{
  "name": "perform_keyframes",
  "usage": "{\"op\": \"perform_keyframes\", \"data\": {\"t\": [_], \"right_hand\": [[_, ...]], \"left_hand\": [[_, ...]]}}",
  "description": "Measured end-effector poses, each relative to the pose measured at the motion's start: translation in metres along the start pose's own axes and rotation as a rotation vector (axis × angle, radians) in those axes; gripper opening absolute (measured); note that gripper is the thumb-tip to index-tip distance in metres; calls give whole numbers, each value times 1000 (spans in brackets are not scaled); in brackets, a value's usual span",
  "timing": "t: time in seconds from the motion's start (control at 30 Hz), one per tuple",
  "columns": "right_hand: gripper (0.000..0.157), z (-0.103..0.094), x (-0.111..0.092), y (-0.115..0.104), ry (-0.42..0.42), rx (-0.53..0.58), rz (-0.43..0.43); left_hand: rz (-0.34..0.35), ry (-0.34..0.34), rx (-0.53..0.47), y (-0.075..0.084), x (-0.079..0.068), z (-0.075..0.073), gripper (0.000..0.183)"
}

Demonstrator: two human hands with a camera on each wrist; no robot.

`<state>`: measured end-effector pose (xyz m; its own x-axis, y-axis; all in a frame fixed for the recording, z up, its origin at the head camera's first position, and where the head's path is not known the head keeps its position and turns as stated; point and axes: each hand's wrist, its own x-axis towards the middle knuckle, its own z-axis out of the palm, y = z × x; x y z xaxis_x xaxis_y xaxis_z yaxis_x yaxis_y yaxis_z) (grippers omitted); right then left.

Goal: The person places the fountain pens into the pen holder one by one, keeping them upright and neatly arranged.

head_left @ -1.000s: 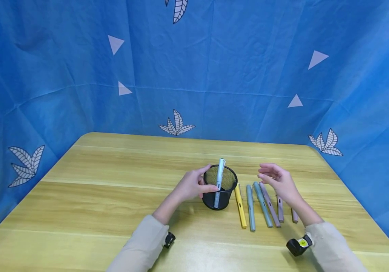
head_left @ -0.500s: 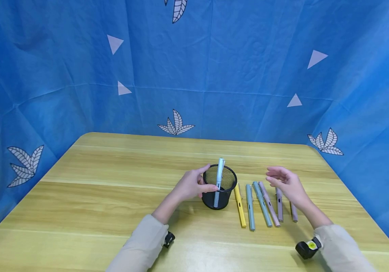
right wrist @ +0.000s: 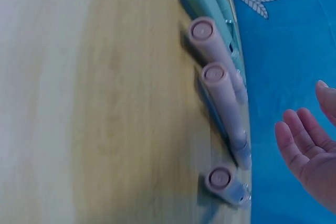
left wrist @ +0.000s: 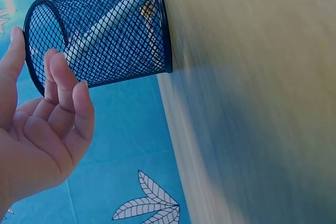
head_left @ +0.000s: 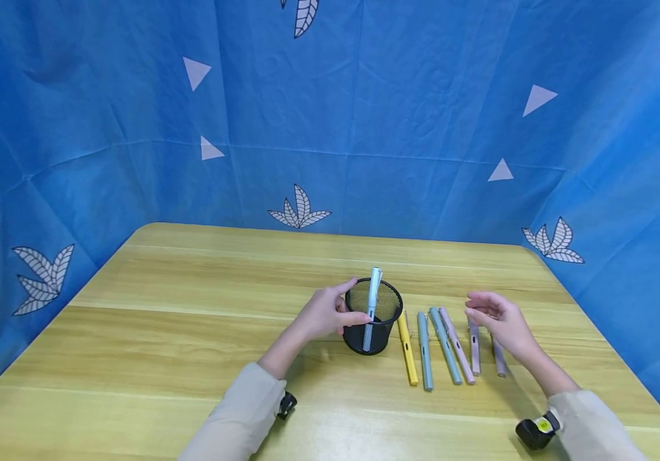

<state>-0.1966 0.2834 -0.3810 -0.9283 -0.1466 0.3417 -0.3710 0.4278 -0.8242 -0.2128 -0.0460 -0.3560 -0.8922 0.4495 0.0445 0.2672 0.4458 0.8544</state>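
My left hand holds the rim of a black mesh pen cup, thumb on the near side. One light blue pen leans inside the cup; its lower part shows through the mesh. To the right, my right hand hovers with loosely bent fingers and nothing in them, above the upper ends of two purple pens. These are a purple pen and the rightmost purple pen, whose top my hand hides in the head view.
Between cup and right hand lie a yellow pen, a blue-green pen, a second blue-green pen and a lilac pen, roughly side by side on the wooden table. A blue patterned cloth hangs behind the table.
My right hand has moved to the right and slightly nearer, from above the middle pens to the rightmost ones. The left hand, cup and pens stay in place.
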Motion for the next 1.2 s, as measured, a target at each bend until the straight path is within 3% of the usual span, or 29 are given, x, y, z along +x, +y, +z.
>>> {"op": "perform_keyframes", "data": {"t": [0.47, 0.77, 1.2], "right_hand": [[16, -17, -7, 14, 35, -16, 39], [32, -25, -9, 23, 31, -75, 84], [34, -33, -9, 29, 2, -132, 158]], "left_hand": [[11, 0, -2, -1, 1, 1, 80], [13, 2, -6, -1, 1, 1, 79], [4, 3, -10, -1, 1, 1, 79]]}}
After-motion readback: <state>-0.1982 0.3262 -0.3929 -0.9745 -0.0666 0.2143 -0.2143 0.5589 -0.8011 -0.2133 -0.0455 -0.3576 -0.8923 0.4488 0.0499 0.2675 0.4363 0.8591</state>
